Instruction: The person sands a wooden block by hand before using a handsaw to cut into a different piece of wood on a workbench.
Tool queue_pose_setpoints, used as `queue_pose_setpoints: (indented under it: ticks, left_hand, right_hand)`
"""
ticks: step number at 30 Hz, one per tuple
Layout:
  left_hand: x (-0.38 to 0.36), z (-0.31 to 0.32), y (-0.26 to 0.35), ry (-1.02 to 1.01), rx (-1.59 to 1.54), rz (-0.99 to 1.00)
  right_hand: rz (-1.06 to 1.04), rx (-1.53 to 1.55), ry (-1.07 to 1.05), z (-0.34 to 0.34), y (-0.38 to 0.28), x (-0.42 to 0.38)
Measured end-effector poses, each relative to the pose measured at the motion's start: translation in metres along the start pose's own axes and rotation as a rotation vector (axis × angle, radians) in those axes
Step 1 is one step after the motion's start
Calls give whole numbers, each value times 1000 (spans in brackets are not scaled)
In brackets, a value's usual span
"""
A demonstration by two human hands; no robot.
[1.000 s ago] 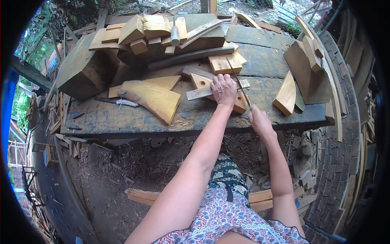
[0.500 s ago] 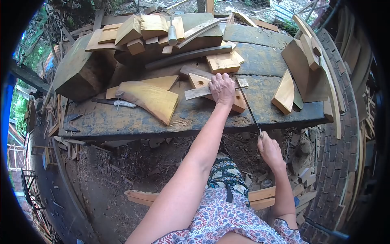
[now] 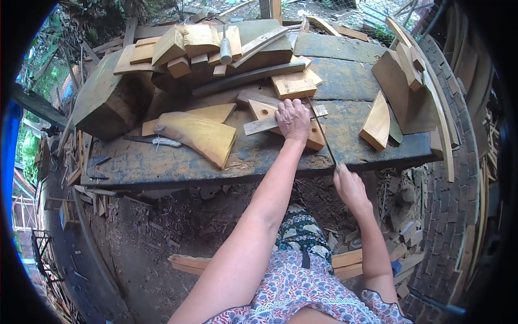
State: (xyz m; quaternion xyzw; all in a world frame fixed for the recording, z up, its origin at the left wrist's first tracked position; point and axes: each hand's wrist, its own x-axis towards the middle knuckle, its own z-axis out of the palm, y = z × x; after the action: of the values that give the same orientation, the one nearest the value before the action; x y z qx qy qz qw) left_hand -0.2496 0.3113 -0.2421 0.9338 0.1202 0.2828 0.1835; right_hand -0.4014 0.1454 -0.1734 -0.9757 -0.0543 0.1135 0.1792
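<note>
My left hand (image 3: 294,120) presses down on a thin grey wooden strip (image 3: 259,126), which lies across a tan block with round holes (image 3: 316,136). In my right hand (image 3: 349,186) is the near end of a long thin saw blade (image 3: 327,141); the fingers are wrapped round it. The blade crosses the strip just right of my left hand, where a short end of the strip (image 3: 320,110) sticks out past it. Behind my left hand lies a thick light block (image 3: 295,85). The handle itself is hidden in my right fist.
A yellowish curved wood piece (image 3: 198,135) and a knife with a wrapped handle (image 3: 166,141) lie to the left. Wood blocks and a chisel-like tool (image 3: 225,51) are piled behind. A pointed wedge (image 3: 376,123) stands on the workbench (image 3: 345,81) at the right.
My right hand has moved away up and left towards the bench edge, pushing the saw blade forward across the strip. My left hand keeps its place on the strip.
</note>
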Motion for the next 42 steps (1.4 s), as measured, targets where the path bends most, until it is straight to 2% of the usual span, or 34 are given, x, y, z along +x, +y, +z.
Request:
queue_pose_setpoints:
  ticks: [5, 12, 14, 17, 24, 27, 36, 40, 42]
  left_hand:
    - [-1, -2, 1, 2, -19, 15]
    - [0, 0, 2, 17, 10, -9]
    - [0, -2, 0, 28, 5, -1]
    - [1, -1, 3, -2, 7, -7]
    - [0, 0, 0, 4, -11, 4]
    - [0, 0, 1, -4, -7, 4]
    - [0, -2, 0, -2, 11, -1]
    - [0, -1, 1, 2, 6, 0]
    - [0, -1, -1, -1, 4, -5]
  right_hand:
    - [57, -27, -46, -15, -1, -30]
    - [-57, -30, 59, -2, -11, 73]
    - [-65, -23, 75, 3, -17, 81]
    - [-63, -15, 99, 4, -15, 70]
    - [85, -8, -44, -14, 1, -35]
    - [78, -53, -43, -23, 1, -30]
    - [-81, -35, 50, -5, -8, 70]
    - [-52, -16, 35, -11, -7, 26]
    - [36, -17, -35, -14, 0, -4]
